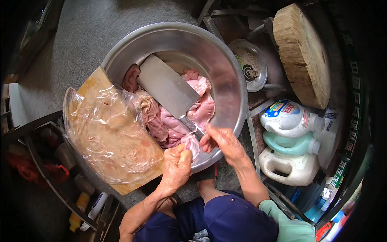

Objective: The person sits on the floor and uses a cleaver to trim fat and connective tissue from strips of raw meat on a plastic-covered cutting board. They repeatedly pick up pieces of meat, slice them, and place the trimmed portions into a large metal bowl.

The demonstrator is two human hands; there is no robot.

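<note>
A large steel basin stands before me with folded, pink raw offal in it. My left hand is closed in a fist at the basin's near rim, gripping a pale pink piece of offal. Just right of that piece is my right hand, its fingers curled inward; whether they pinch the thin whitish strand beside them is hard to see. Across the heap lies a broad cleaver, its metal handle slanting toward my hands. Part of that handle is hidden behind the held piece and my right fingers.
A wooden cutting board under clear plastic film leans over the basin's left rim. At right are a thick wooden block, a clear round container and several plastic jugs. Bottles sit on a low rack at lower left.
</note>
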